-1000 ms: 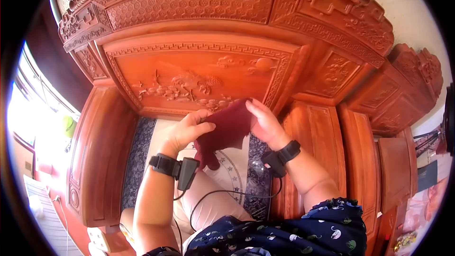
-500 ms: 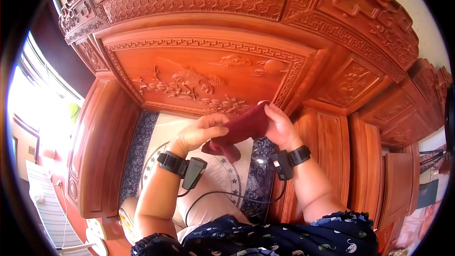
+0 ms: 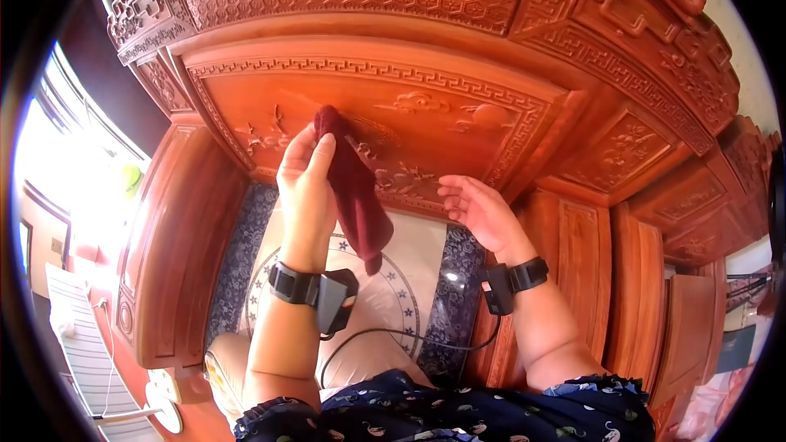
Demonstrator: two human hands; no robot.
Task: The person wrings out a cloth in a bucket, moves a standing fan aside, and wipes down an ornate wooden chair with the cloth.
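Observation:
A dark red cloth (image 3: 357, 200) hangs down from my left hand (image 3: 308, 184), which pinches its upper end between thumb and fingers. The cloth is long and narrow, with its lower end over the pale floor. To its right, my right hand (image 3: 483, 211) is raised with its fingers apart and slightly curled, touching nothing. Each wrist wears a black strap with a small device, and a cable runs between them.
A carved reddish wooden headboard (image 3: 344, 90) spans the front. Wooden cabinets (image 3: 573, 270) stand at the right, a rounded wooden piece (image 3: 180, 237) at the left. Below are patterned floor tiles (image 3: 336, 258). A bright window (image 3: 61, 147) is at far left.
My right hand has let go of the cloth and is now apart from it. My left hand has risen, turned upright and holds the cloth alone, which now hangs down.

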